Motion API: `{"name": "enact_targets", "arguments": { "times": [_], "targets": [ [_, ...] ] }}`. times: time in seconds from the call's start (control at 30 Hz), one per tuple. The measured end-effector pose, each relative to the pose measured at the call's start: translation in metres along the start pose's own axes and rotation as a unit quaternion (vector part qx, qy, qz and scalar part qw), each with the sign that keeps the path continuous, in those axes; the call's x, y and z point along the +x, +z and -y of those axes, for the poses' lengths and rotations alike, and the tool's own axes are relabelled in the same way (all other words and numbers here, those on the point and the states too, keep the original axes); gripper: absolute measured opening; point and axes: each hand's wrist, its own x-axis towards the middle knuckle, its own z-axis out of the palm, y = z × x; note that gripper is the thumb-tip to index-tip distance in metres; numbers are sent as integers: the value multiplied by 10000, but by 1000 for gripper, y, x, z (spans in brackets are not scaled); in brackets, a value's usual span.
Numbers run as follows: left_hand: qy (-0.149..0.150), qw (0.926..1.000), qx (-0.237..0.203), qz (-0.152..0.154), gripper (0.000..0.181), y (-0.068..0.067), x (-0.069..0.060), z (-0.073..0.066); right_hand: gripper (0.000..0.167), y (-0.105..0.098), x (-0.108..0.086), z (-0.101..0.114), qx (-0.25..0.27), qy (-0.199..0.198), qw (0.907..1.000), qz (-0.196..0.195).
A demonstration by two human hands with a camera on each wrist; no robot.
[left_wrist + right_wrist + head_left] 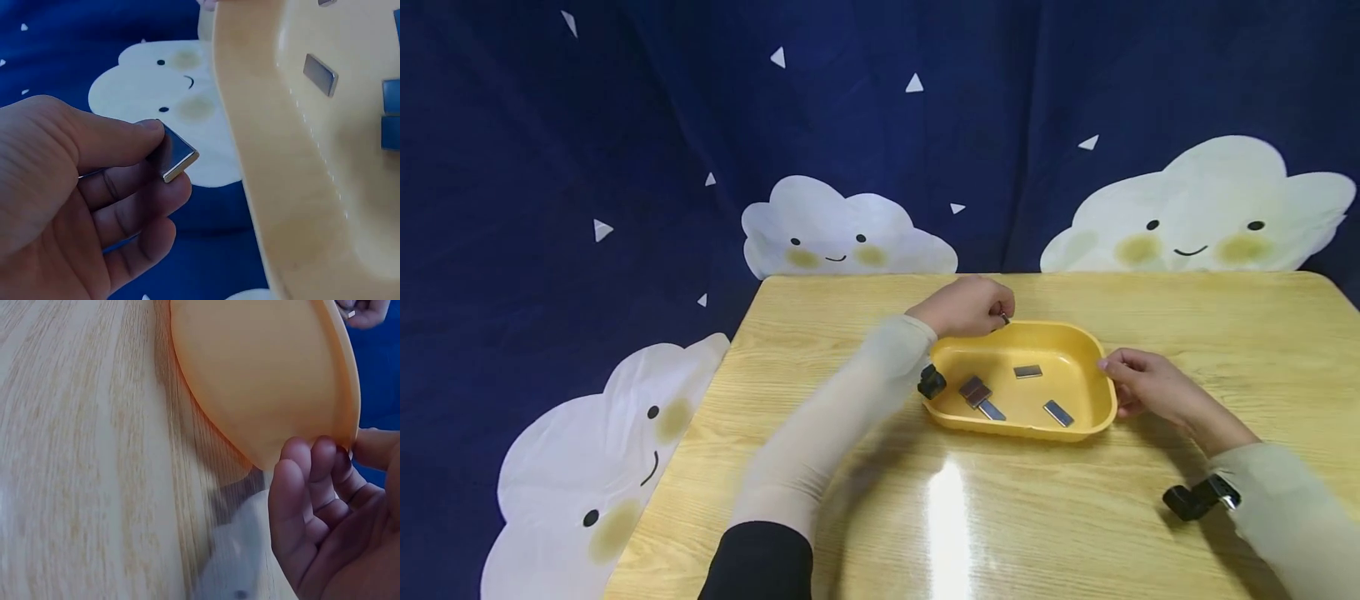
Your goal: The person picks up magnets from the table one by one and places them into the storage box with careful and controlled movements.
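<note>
A yellow plastic tray (1009, 428) with rounded corners stands on the table. My left hand (970, 307) is above its far left rim. In the left wrist view that hand pinches a small, flat, shiny metal block (179, 152) between thumb and fingers, apart from the tray wall (234, 150). At the tray's right end my right hand (1150, 387) grips the rim, thumb over the edge and fingers against the outer wall (262, 375). Inside lie several similar blocks: one at the back (1027, 372), one at the right (1058, 413), and a cluster (975, 392) on the left.
The wooden table (1075, 517) extends around the tray, with a light glare near its front. Behind it hangs a dark blue curtain (865, 117) printed with clouds and triangles. A black wrist camera (932, 382) on the left arm overlaps the tray's left end.
</note>
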Motion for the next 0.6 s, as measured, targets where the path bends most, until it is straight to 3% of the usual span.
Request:
{"name": "enact_targets", "arguments": {
  "times": [0.3,0.6],
  "targets": [
    [-38,9998,62,204,13,5,18,-7,40,-2,-1,6,-274,-28,9996,-48],
    [-115,9941,-47,1080,13,25,29,-10,38,0,-4,7,-217,-51,9997,-89]
  ]
}}
